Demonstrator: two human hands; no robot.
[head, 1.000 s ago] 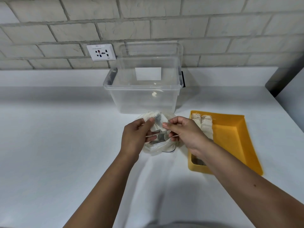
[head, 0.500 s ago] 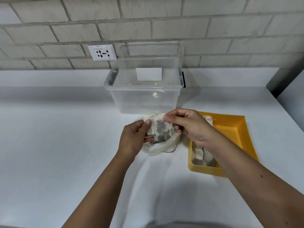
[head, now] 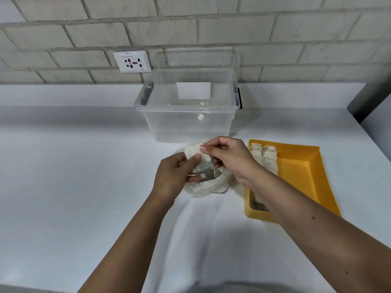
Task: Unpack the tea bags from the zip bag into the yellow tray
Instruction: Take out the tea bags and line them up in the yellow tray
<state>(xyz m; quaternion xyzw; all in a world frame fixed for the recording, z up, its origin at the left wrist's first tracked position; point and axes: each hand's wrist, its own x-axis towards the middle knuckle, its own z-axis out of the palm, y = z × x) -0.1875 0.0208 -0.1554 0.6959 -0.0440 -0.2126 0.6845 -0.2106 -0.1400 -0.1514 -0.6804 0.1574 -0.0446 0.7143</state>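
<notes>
Both forearms reached in from the near edge over the white surface (head: 74,187). Left hand (head: 171,178): grip closed on the mouth of the clear zip bag (head: 203,188), fingers curled, thumb tip touching the lower edge of a tea bag (head: 192,152). Right hand (head: 230,159): grip closed, thumb and fingertips pinching that tea bag at its top. The tea bag was raised just above the bag's opening, between the two hands. The zip bag lay crumpled on the surface under both hands, more pale contents visible inside, count unclear.

Yellow tray (head: 300,176) sat on the surface just right of the zip bag, apart from it. Tea bags (head: 263,155) lay in a row along its left wall, partly hidden by the right forearm.

Beyond the hands: clear storage box (head: 186,127), open. Its lid (head: 198,58) stood upright behind it against the brick wall (head: 296,28). Wall socket (head: 132,61) sat left of the lid.
</notes>
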